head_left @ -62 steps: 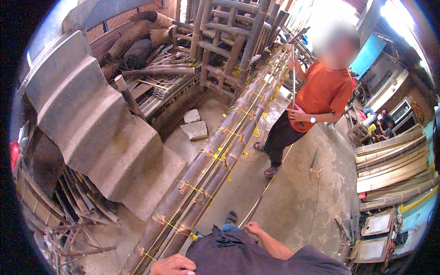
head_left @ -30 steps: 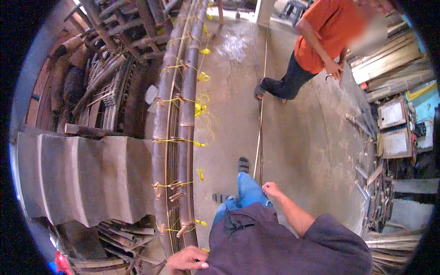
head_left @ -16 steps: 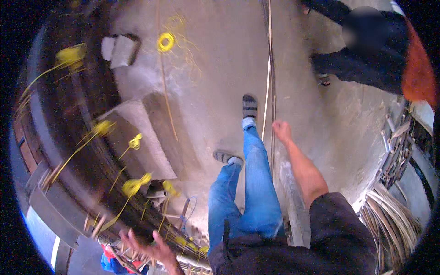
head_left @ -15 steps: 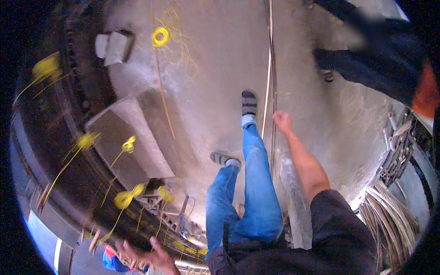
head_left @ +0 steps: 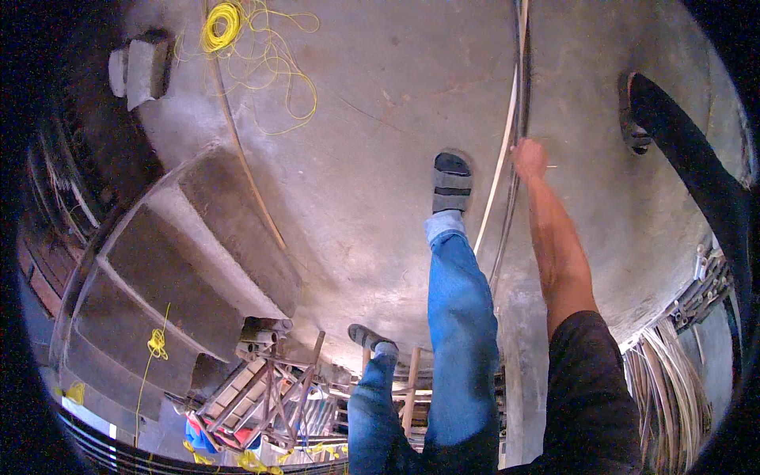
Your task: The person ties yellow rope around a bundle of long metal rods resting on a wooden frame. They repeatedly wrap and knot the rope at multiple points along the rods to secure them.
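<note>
My right hand (head_left: 530, 161) is closed in a fist at the end of an outstretched arm. A short, thin pale piece pokes out on its right side; what the fingers hold is mostly hidden. Close beside the fist run a long pale strip (head_left: 501, 176) and a dark, thin rod or strip (head_left: 509, 214), stretching from the top of the view toward my legs. I cannot tell whether the hand touches them. My left hand is out of view. My sandalled foot (head_left: 452, 184) is just left of the strips.
A coil of yellow cord (head_left: 222, 27) lies loosely unwound at the upper left, near concrete blocks (head_left: 145, 73). Concrete steps (head_left: 229, 233) stand at left, with a metal rack (head_left: 265, 396) below. Another person's dark-trousered leg (head_left: 693, 131) is at right, above bundled strips (head_left: 669, 388).
My right fist has moved up and to the right in the view, still closed. The left hand has gone out of view. The hanging yellow cords at left have shifted down and mostly away.
</note>
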### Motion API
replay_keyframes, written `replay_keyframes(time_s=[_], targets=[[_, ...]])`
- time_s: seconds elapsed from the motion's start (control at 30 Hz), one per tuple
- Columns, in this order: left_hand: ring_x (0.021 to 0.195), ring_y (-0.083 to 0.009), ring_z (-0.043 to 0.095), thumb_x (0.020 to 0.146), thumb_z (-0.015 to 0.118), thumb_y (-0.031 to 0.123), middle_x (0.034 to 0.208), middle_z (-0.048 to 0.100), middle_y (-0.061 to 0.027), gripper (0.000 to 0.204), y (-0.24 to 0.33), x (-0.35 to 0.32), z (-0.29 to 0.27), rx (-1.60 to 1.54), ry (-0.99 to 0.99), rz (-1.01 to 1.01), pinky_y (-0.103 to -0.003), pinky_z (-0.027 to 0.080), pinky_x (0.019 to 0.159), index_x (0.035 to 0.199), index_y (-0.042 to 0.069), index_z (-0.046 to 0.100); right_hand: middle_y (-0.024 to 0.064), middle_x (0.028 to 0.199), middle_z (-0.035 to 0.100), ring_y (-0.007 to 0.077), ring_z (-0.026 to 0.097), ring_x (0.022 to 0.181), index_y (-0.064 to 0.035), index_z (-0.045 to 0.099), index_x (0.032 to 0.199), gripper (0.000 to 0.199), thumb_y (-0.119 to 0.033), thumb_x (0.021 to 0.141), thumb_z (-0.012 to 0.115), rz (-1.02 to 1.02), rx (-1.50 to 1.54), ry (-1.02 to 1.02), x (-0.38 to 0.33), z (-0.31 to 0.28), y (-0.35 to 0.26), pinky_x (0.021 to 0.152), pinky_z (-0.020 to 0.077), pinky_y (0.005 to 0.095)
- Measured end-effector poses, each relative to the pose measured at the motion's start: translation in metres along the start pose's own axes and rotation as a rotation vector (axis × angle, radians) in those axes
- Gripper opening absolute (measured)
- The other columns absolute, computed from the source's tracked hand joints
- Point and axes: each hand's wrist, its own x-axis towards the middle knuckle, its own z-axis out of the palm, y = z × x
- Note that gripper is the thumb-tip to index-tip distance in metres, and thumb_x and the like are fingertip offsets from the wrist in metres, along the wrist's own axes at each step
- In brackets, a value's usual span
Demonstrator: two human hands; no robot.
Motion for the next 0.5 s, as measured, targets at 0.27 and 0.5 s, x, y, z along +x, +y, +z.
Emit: replay_keyframes(time_s=[0.27,0.5], targets=[[0.109,-0.0382,0.043,0.076,0.07,0.044,0.124,0.037,-0.0239,0.086,-0.064,-0.027,-0.037,-0.021,-0.023,-0.037,-0.049,0.04,0.09,0.129,-0.007,0.027,0.0157,0.082,0.057,0.0342,0.056,0.081,-0.0034,0.059,0.087,0.026,-0.03,0.083,0.059,-0.14,0.503,0.354,-0.175,-0.084,-0.025,0.069,0.0436,0.0433],[0.111,-0.0387,0.042,0.075,0.07,0.045,0.125,0.036,-0.0238,0.086,-0.069,-0.03,-0.034,-0.203,0.093,-0.113,-0.05,0.039,0.091,0.129,-0.007,0.028,0.0173,0.093,0.062,0.0365,0.057,0.091,-0.0043,0.062,0.091,0.028,-0.031,0.082,0.058,-0.007,0.141,-0.082,-0.166,-0.145,-0.033,0.078,0.046,0.0463]])
